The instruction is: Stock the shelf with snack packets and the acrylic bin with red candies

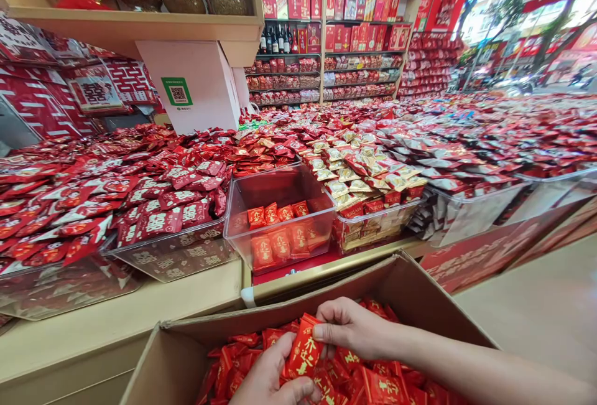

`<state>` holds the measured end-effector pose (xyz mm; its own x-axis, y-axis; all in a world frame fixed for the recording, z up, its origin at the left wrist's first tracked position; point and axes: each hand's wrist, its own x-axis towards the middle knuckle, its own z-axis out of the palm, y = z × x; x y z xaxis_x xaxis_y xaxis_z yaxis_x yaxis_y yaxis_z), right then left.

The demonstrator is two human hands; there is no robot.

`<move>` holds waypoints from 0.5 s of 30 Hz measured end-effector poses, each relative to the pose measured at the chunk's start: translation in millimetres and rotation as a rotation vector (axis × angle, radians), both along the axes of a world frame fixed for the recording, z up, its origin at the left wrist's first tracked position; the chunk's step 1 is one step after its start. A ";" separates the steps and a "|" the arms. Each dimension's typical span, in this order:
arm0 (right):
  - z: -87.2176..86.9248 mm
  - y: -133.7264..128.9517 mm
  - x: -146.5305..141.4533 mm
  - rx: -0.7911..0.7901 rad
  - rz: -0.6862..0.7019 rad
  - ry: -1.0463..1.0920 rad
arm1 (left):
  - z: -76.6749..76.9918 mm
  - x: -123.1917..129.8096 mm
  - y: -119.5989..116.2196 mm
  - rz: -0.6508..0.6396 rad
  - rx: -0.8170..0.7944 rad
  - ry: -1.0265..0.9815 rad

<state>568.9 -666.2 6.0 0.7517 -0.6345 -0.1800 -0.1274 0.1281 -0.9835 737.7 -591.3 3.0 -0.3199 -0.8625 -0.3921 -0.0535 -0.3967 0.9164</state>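
Note:
Between my two hands is a red packet (305,348) with gold characters, held over an open cardboard box (161,361). My left hand (275,374) has its thumb and fingers around the packet's lower left part. The upper right edge of the packet is pinched by the thumb and fingers of my right hand (347,329). Many similar red packets (385,387) lie loose in the box beneath my hands. Beyond the box stands a clear plastic bin (237,240) with several of these packets set in rows on its bottom.
Heaped bins of red packets (158,221) stand left of the clear bin, and a bin of gold and red packets (373,206) is to its right. A white box with a QR code (205,106) stands behind. Shelves (321,19) line the back.

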 end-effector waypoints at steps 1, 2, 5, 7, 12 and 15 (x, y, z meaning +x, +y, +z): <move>0.0 0.8 0.5 -0.008 -0.003 0.010 | -0.3 0.2 0.2 0.001 -0.003 0.006; 0.2 1.5 1.1 -0.014 -0.006 0.017 | -0.6 0.3 0.2 0.000 -0.005 0.010; 1.1 3.2 2.6 -0.021 -0.014 0.024 | -1.0 1.2 -0.1 -0.008 -0.018 0.014; 1.4 3.4 2.8 -0.030 -0.012 0.026 | -1.3 2.3 -0.6 -0.033 -0.051 0.006; -0.7 2.4 0.9 -0.101 0.006 0.066 | -6.1 6.0 -1.2 -0.134 -0.152 0.059; -5.2 2.3 0.8 -0.094 -0.010 0.077 | -10.1 6.5 -1.9 -0.152 -0.148 0.103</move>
